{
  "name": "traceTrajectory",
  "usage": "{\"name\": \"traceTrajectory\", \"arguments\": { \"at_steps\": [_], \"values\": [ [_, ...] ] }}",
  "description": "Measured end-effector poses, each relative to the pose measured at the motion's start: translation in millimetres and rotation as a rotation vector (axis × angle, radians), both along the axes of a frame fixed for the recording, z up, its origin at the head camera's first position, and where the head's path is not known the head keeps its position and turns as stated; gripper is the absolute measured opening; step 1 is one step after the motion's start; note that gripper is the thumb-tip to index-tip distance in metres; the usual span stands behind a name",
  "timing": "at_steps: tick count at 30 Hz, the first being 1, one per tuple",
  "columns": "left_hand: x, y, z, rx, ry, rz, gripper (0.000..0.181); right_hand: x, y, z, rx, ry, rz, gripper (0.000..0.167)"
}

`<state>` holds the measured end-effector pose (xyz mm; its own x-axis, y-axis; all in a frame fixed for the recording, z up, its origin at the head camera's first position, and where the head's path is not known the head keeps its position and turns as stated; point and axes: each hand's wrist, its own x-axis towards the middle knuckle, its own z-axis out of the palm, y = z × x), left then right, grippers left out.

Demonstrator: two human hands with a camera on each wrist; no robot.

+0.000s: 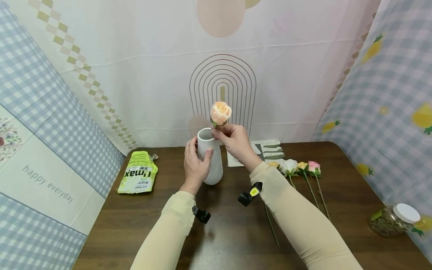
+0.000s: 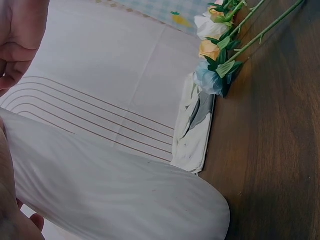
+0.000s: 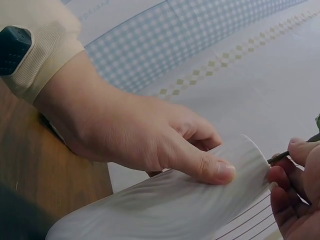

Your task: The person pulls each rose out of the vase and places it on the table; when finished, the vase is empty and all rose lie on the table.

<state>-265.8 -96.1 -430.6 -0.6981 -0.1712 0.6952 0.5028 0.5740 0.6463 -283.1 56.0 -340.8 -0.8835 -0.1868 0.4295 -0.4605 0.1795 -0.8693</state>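
Note:
A white ribbed vase (image 1: 213, 165) stands on the table, leaning slightly, with its mouth upward. My left hand (image 1: 196, 165) grips it from the left near the top, the thumb across its front in the right wrist view. Above the rim, my right hand (image 1: 234, 142) pinches the stem of a peach artificial rose (image 1: 221, 113) just under the bloom. In the right wrist view the dark stem (image 3: 278, 157) runs into the vase mouth; its lower part is hidden inside. The right fingertips (image 3: 295, 145) are close beside the rim.
More artificial roses (image 1: 289, 167) lie to the right, including white, yellow, pink and blue ones. A white-and-grey glove (image 1: 271, 149) lies behind the right forearm. A green-white packet (image 1: 139, 173) is at the left, and a jar with a white lid (image 1: 393, 220) at the far right.

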Motion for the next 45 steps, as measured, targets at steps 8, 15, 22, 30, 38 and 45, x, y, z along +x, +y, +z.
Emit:
{"name": "traceTrajectory", "arguments": {
  "at_steps": [8,15,22,30,38,45],
  "values": [
    [-0.3,-0.3,-1.7,-0.006,-0.001,0.001,0.061,-0.6,2.9,-1.2,-0.039,0.009,-0.002,0.020],
    [-0.5,0.2,-1.9,-0.013,-0.001,0.001,0.061,0.3,5.0,-0.1,-0.025,0.049,-0.041,0.020],
    [-0.3,1.2,-0.6,-0.016,0.010,0.010,0.061,-3.2,4.9,4.5,-0.138,0.060,-0.050,0.024],
    [1.1,0.8,-0.6,-0.014,-0.003,0.016,0.062,-7.5,10.9,5.7,-0.294,0.054,-0.087,0.025],
    [1.3,1.0,-1.8,-0.014,-0.018,0.016,0.062,-5.2,13.1,11.6,-0.272,0.137,-0.144,0.021],
    [-0.1,1.7,-1.8,-0.012,-0.003,0.019,0.062,10.5,3.9,32.8,-0.270,0.190,-0.163,0.018]
  ]
}}
